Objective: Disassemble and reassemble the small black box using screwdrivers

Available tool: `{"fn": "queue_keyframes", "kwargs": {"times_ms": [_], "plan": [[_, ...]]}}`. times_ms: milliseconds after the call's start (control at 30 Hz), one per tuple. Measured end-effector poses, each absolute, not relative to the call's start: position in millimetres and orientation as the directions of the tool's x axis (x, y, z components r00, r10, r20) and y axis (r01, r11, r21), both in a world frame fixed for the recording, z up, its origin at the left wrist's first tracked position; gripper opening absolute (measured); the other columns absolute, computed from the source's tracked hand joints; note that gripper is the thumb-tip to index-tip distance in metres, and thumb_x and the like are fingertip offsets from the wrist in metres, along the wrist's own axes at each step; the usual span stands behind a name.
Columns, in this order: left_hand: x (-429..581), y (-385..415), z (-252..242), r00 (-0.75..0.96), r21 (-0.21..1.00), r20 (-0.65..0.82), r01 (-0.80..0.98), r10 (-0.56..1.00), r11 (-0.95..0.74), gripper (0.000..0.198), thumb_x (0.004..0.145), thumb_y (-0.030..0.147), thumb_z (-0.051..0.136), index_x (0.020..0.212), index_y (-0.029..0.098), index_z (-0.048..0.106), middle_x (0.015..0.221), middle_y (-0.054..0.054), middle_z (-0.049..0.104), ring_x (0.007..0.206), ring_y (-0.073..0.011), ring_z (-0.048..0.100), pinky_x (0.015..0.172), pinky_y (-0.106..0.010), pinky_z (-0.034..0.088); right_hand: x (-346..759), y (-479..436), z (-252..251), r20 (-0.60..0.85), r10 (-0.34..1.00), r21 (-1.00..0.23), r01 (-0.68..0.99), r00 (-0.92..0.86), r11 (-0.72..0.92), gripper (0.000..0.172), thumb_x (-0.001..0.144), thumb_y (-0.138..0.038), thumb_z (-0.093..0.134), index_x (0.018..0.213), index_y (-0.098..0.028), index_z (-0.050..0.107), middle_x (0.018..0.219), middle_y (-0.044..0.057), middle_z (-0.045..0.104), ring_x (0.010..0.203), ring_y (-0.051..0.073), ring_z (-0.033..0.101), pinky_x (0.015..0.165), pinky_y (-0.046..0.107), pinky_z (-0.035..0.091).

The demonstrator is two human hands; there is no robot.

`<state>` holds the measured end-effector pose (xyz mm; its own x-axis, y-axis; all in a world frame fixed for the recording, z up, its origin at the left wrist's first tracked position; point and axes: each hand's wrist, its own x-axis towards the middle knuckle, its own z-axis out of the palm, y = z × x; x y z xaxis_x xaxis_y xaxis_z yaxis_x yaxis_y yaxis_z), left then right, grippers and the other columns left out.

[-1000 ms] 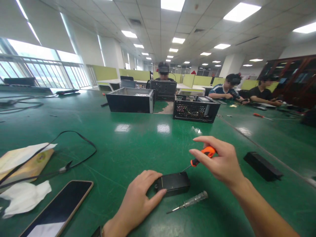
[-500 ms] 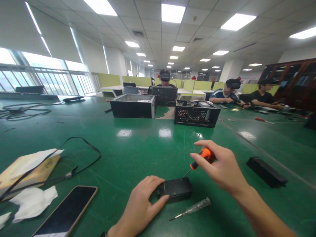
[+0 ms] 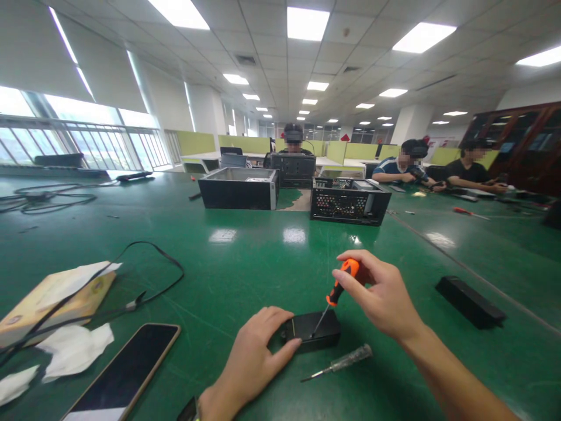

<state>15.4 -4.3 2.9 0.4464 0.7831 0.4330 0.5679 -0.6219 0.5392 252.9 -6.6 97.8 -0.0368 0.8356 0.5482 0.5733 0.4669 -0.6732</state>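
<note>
My left hand (image 3: 258, 351) grips the left end of a small black rectangular box (image 3: 322, 328) lying on the green table. My right hand (image 3: 379, 292) holds an orange-and-black screwdriver (image 3: 343, 282) by its handle, thumb on one side and fingers on the other. The shaft slants down to the left, and its tip meets the top face of the box close to its near edge. In front of the box lies a second screwdriver with a clear handle (image 3: 350, 356). Off to the right sits another long black part (image 3: 470, 301).
A phone (image 3: 127, 368), crumpled tissue (image 3: 76, 351), a yellowish packet (image 3: 87, 292) and a black cable (image 3: 164, 292) lie at left. Two open computer cases (image 3: 239, 193) (image 3: 346, 202) stand farther back. Several people sit beyond, one behind a dark case (image 3: 293, 169).
The orange screwdriver has become more upright, and its tip has moved from the box's far edge to the top face nearer me. My left hand stays on the box.
</note>
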Motion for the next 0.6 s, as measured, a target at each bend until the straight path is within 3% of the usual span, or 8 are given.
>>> {"fn": "queue_keyframes", "kwargs": {"times_ms": [167,367,600], "plan": [[15.7,-5.1,3.6,0.45,0.545,0.432,0.56,0.781,-0.624,0.025,0.086,0.031,0.066,0.108,0.021,0.064,0.103,-0.008,0.069,0.093,-0.0243,0.066,0.083,-0.038,0.055,252.0,-8.8,97.3,0.609,0.789,-0.574,0.639,-0.084,0.512,0.021,0.087,-0.039,0.063,0.099,-0.021,0.063,0.073,-0.001,0.066,0.06,0.015,0.061,0.058,0.027,0.049],[15.7,-6.0,4.2,0.451,0.552,0.417,0.564,0.789,-0.614,0.024,0.086,0.03,0.065,0.109,0.021,0.064,0.103,-0.008,0.069,0.094,-0.0243,0.066,0.084,-0.039,0.055,254.0,-9.5,98.9,0.589,0.804,-0.614,0.599,-0.087,0.514,0.021,0.088,-0.038,0.063,0.1,-0.021,0.063,0.074,-0.001,0.066,0.061,0.015,0.062,0.058,0.027,0.05],[15.5,-6.1,4.3,0.455,0.565,0.384,0.573,0.804,-0.594,0.025,0.087,0.031,0.065,0.109,0.02,0.063,0.106,-0.009,0.068,0.096,-0.0254,0.065,0.087,-0.041,0.053,255.1,-11.4,100.5,0.623,0.767,-0.527,0.64,-0.156,0.559,0.022,0.087,-0.034,0.064,0.104,-0.021,0.064,0.077,0.0,0.068,0.06,0.014,0.061,0.057,0.026,0.05]]}}
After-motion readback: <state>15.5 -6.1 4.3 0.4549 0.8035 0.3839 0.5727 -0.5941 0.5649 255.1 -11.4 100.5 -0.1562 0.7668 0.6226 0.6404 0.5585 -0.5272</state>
